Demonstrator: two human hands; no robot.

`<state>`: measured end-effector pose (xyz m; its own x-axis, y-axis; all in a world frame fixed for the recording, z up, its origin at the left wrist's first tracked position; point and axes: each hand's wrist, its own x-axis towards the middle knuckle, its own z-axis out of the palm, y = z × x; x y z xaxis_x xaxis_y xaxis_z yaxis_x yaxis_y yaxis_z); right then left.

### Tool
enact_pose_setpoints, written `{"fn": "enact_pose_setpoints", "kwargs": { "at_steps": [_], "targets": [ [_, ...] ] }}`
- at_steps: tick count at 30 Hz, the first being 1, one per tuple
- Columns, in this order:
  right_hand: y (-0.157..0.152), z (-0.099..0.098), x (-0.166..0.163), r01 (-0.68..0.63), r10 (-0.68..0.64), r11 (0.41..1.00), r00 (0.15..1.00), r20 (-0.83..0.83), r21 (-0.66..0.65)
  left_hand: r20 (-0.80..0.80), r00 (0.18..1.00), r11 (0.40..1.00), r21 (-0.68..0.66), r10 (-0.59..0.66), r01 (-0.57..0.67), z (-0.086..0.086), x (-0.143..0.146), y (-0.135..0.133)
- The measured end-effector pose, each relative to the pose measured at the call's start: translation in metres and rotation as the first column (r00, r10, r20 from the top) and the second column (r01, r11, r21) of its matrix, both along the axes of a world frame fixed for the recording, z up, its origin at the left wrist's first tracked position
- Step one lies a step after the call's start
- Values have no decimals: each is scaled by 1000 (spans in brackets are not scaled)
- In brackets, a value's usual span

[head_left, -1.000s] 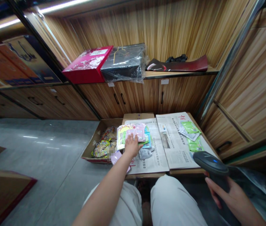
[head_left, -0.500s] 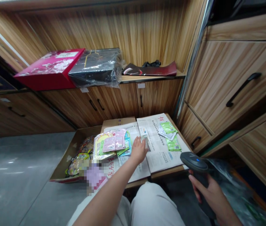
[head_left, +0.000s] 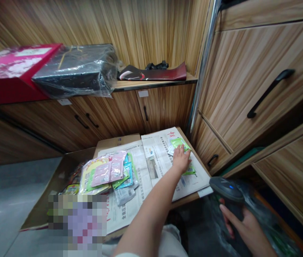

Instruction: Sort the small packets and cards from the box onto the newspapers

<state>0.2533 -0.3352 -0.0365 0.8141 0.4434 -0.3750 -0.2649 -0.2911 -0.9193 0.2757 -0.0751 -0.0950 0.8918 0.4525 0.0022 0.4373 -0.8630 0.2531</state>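
Note:
My left hand [head_left: 181, 159] reaches across the newspaper [head_left: 159, 167] and lies on the small green sachets [head_left: 180, 143] at its right side; whether the fingers grip one I cannot tell. A pile of pink, green and blue sachets [head_left: 108, 172] lies on the newspaper to the left. My right hand [head_left: 241, 224] holds a dark barcode scanner [head_left: 225, 188] with a blue light, low at the right, off the newspaper.
An open cardboard box [head_left: 46, 210] with snack packets stands left of the papers. Wooden cabinets [head_left: 248, 92] rise close on the right and behind. On the shelf [head_left: 154, 84] lie a red box [head_left: 9, 76], a plastic-wrapped dark box [head_left: 76, 73] and a dark flat item.
My left hand moved right, from the pink sachet pile across the newspaper to the green sachets. The view swung left to right and closer; the scanner stayed low at the right.

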Motion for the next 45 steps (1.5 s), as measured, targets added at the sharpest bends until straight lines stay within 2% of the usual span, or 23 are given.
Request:
{"fn": "enact_pose_setpoints", "kwargs": {
  "at_steps": [3,6,11,16,18,19,20,21,23,25,28,30,34,36,38,42,45],
  "targets": [
    [-1,-4,3,4,-4,1000,1000,0,-9,-62,998,1000,-3,-14,14,-1,21,4],
    [1,-5,3,3,-3,1000,1000,-15,-6,-151,988,999,-32,-15,11,-3,22,9],
    [8,-3,-3,15,-15,1000,1000,-18,15,-139,989,998,-44,-45,39,-6,-6,15],
    [15,-1,-12,-16,17,1000,999,-38,22,-98,992,994,-84,-83,75,2,-41,23],
    [17,0,-15,-33,34,999,999,-38,32,-21,1000,996,-83,10,-12,8,-45,25],
    [18,0,-15,-42,43,998,998,-37,36,18,992,989,-81,126,-124,10,-44,26],
    [19,0,-15,-52,53,998,998,-33,39,44,960,958,-87,276,-272,13,-42,26],
    [19,0,-15,-63,64,997,998,-28,41,51,900,899,-102,432,-426,15,-38,27],
    [19,-3,-13,-83,84,996,996,-17,36,12,756,749,-146,655,-647,18,-28,28],
    [17,-6,-11,-99,100,995,995,-20,30,-48,675,656,-196,736,-729,20,-18,32],
    [17,-10,-11,-128,129,991,991,-40,32,-127,621,568,-295,773,-768,19,-13,40],
    [18,-8,-12,-126,127,991,991,-29,42,-161,601,516,-373,783,-771,17,-15,46],
    [23,4,-19,-110,109,993,994,13,50,-93,630,491,-543,771,-681,16,-33,54],
    [24,11,-24,-123,123,990,992,13,67,-59,634,459,-638,771,-618,20,-47,55],
    [24,17,-28,-145,145,985,989,4,91,-46,626,407,-722,778,-559,30,-64,53],
    [22,27,-38,-207,209,969,978,-3,135,-24,603,295,-856,797,-424,60,-109,42],
    [23,32,-47,-269,271,950,962,8,156,5,583,261,-897,813,-356,81,-145,31]
  ]
}}
